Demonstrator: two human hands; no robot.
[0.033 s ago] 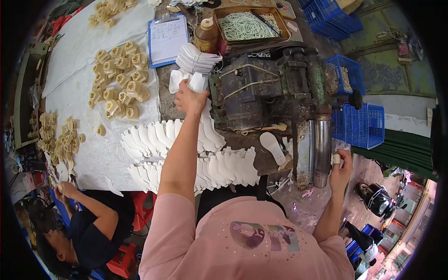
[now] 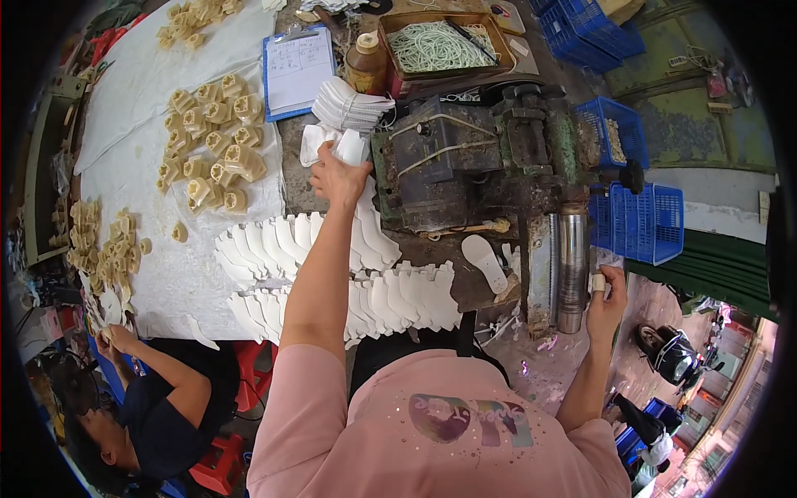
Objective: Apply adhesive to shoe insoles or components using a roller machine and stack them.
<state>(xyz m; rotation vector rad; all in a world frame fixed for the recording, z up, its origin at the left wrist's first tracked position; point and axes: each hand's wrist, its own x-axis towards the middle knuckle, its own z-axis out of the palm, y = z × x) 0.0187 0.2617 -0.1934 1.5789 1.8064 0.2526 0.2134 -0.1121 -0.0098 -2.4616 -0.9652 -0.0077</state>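
Note:
My left hand (image 2: 339, 181) reaches over the table, its fingers closed at a stack of small white cut pieces (image 2: 354, 146). Just beyond it stands a taller pile of white curved pieces (image 2: 349, 104). Rows of overlapping white flat pieces (image 2: 407, 295) lie under and beside my left forearm. At the right, my right hand (image 2: 608, 300) is closed beside the steel cylinder (image 2: 573, 270) of a machine (image 2: 473, 158). A beige band or small piece (image 2: 598, 283) shows at its fingers; what they hold, if anything, I cannot make out.
Beige moulded parts (image 2: 216, 137) lie in groups on the white-covered table. Behind my left hand are a blue clipboard (image 2: 299, 70), a brown bottle (image 2: 366, 65) and a box of pale cords (image 2: 444, 46). Blue crates (image 2: 647, 222) stand right. A co-worker (image 2: 166, 398) sits left.

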